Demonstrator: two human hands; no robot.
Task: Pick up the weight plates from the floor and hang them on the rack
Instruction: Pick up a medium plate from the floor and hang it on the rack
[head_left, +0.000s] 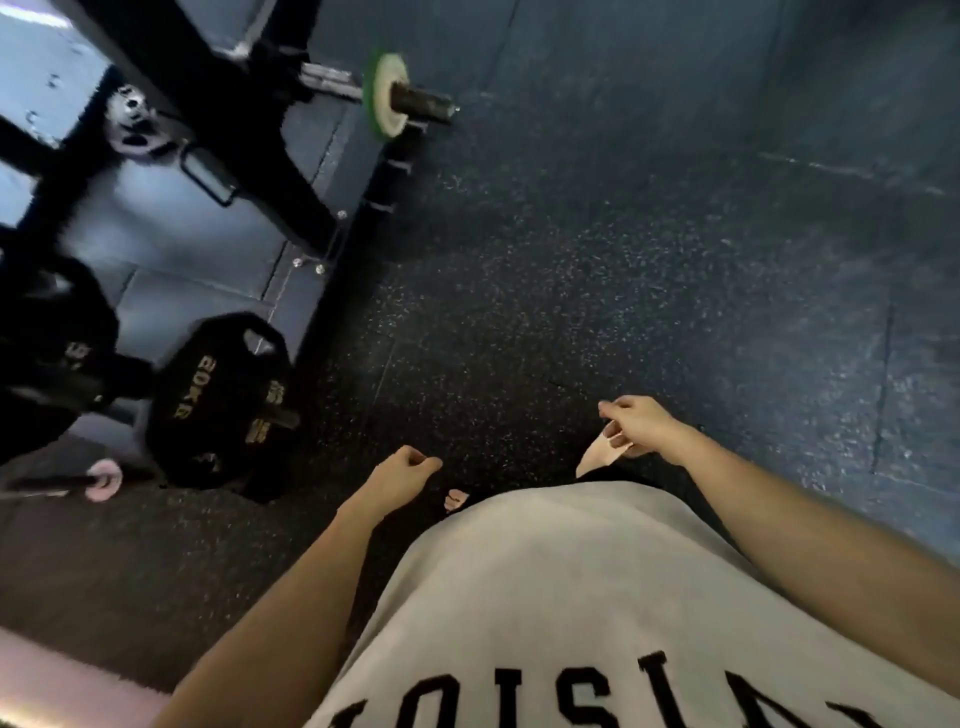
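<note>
A black rack (244, 156) stands at the upper left. A black 20 kg plate (218, 400) hangs on one of its pegs at the lower left, with another black plate (52, 353) behind it. A thin green and white plate (385, 96) sits on a peg higher up. A small pink plate (104, 480) sits on a bar at the far left. My left hand (405, 473) hangs loosely curled and holds nothing. My right hand (639, 426) is also relaxed and empty, above my foot. Both hands are well right of the rack.
Dark speckled rubber floor (571, 286) spreads ahead and to the right. A small silver plate (132, 117) hangs at the upper left of the rack. My grey shirt (571, 597) fills the lower middle and hides the floor below.
</note>
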